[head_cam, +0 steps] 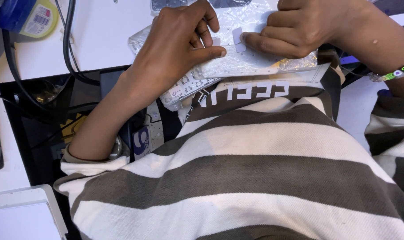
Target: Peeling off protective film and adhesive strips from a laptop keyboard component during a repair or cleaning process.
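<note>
My left hand [180, 42] rests on a clear plastic bag [251, 62] that holds a flat white part, at the near edge of the white table [104, 40]. Its thumb and forefinger pinch the bag's top film beside a small white tape strip [238, 39]. My right hand [295, 29] presses on the same bag from the right, its forefinger tip touching the tape strip. A beaded bracelet [400, 71] is on my right wrist. My striped shirt [255, 169] fills the lower view.
Black cables [68, 49] run over the table's left part and down its edge. A blue container with a yellow label [28, 15] stands at the top left. A white tray corner [24, 209] shows at the bottom left. A printed white sheet [184, 89] lies under the bag.
</note>
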